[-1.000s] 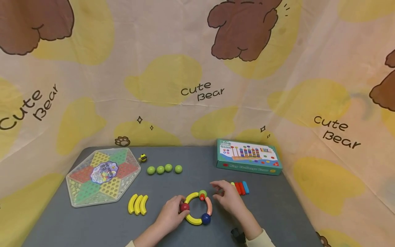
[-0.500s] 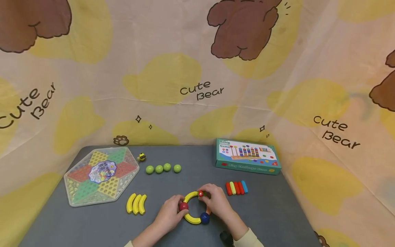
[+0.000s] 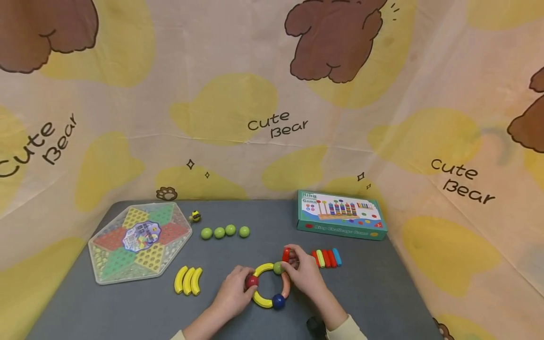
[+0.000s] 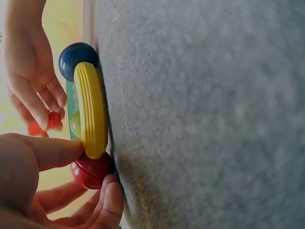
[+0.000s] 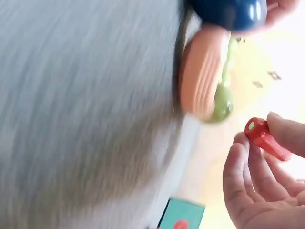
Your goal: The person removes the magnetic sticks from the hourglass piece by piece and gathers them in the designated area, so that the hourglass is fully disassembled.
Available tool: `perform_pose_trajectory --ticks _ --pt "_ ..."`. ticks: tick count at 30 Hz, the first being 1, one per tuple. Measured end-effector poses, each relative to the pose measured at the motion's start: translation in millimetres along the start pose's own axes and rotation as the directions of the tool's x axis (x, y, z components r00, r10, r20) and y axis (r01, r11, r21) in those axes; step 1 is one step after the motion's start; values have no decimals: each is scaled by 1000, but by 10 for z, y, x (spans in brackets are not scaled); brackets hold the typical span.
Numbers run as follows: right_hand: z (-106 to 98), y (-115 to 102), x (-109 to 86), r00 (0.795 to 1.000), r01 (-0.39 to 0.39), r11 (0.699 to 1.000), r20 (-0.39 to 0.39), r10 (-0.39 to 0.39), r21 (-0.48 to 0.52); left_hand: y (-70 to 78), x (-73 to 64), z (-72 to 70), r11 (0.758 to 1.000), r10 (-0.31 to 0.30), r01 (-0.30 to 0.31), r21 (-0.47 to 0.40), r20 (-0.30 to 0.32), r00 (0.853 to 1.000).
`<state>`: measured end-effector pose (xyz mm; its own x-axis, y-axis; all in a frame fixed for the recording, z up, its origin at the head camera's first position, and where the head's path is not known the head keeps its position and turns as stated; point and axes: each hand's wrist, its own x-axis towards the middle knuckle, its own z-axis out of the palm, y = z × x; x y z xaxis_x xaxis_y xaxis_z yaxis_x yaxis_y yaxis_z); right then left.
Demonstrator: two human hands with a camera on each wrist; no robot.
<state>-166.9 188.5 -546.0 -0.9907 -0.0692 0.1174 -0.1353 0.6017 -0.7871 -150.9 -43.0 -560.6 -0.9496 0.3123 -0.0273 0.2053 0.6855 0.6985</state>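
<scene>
A ring of curved rods and balls lies on the grey table [image 3: 238,321]. Its yellow curved rods [image 3: 263,302] meet at a red ball [image 3: 252,281], which my left hand [image 3: 231,291] pinches between thumb and fingers. A salmon curved rod [image 3: 286,285] links the blue ball [image 3: 278,301] to the green ball [image 3: 278,267]. My right hand [image 3: 307,274] pinches a short red rod [image 3: 286,255] beside and above the green ball. In the right wrist view, a pale disc shows in the end of this red rod [image 5: 268,139], which is apart from the ring.
Several short coloured rods [image 3: 326,258] lie right of the ring, and yellow curved rods [image 3: 187,280] to its left. Green balls [image 3: 219,233] form a row behind, near a bee figure [image 3: 195,216]. A star-patterned game board [image 3: 140,243] and a green box [image 3: 342,215] stand farther back.
My right hand came in from the right, took hold of the red rod that stood on the green ball, and lifted it off to the right. The left hand stays at the red ball.
</scene>
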Motion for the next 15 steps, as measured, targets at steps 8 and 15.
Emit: perform_pose_trajectory --ticks 8,15 --pt "-365 175 16 972 -126 988 -188 141 93 10 36 16 995 -98 98 -37 2 995" --pt "-737 459 4 949 -193 980 -247 197 38 22 34 54 997 -59 58 -41 -7 998"
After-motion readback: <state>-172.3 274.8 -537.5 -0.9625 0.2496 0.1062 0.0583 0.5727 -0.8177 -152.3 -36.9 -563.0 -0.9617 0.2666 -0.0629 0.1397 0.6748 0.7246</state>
